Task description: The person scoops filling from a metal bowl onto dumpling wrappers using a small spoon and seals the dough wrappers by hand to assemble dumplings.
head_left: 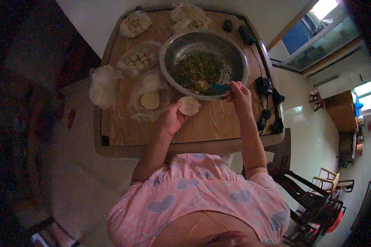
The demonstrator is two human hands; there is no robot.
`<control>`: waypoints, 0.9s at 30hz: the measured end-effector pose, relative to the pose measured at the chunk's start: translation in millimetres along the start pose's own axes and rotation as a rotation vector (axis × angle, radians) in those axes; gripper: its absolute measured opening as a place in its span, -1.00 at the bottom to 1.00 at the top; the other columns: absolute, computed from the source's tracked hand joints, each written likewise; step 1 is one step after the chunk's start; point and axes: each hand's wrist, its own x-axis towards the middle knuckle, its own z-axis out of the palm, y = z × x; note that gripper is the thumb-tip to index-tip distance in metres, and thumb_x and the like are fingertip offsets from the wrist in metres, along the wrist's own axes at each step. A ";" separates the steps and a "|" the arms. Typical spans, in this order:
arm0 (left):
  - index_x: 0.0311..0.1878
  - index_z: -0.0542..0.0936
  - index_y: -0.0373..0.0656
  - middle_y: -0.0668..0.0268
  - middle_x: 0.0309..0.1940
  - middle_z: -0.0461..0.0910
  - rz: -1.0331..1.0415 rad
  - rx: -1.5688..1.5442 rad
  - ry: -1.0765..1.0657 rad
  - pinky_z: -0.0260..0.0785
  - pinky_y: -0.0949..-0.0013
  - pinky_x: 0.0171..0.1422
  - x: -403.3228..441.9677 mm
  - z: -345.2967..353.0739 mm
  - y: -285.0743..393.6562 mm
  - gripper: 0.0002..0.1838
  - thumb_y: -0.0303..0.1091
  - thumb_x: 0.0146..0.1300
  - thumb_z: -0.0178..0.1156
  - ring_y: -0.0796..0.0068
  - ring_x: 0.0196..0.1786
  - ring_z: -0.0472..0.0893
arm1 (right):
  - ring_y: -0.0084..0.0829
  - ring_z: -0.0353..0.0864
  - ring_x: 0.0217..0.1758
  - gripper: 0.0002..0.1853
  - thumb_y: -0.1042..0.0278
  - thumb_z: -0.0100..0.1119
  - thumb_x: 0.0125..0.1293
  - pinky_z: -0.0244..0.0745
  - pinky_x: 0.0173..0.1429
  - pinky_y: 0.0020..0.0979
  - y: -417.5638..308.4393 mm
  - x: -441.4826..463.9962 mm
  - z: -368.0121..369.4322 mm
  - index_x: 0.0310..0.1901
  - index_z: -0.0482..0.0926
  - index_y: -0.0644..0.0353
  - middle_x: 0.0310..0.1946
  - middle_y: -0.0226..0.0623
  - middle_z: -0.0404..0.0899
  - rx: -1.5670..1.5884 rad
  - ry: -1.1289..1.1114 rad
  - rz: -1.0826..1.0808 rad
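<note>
My left hand (173, 119) holds a round, pale dough wrapper (189, 106) just in front of the bowl's near edge. A large metal bowl (171, 45) with chopped green filling (200, 70) stands on the wooden table (185, 133). My right hand (239, 94) grips a blue utensil (220, 87) at the bowl's near right rim. The utensil's tip reaches the filling. More round wrappers (150, 100) lie on plastic left of the bowl, and small pale pieces (140, 61) sit in a plastic bag behind them.
Two plastic bags of food (135, 24) (189, 17) lie at the table's far side. A white plastic bag (104, 87) hangs over the left edge. Dark adapters and cables (264, 86) run along the right edge. Dark chairs (305, 197) stand at the right.
</note>
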 end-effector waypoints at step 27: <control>0.08 0.31 -0.43 -0.06 0.03 0.43 -0.024 -0.025 -0.048 0.35 0.17 0.19 6.1 1.9 -0.3 -0.59 -0.27 0.35 -0.19 0.11 0.08 0.47 | -0.59 0.44 -0.31 -0.84 0.37 -0.01 0.31 0.37 -0.22 -0.55 3.8 -12.6 32.0 -0.24 0.50 0.27 -0.36 -0.41 0.52 -0.106 -0.078 -0.244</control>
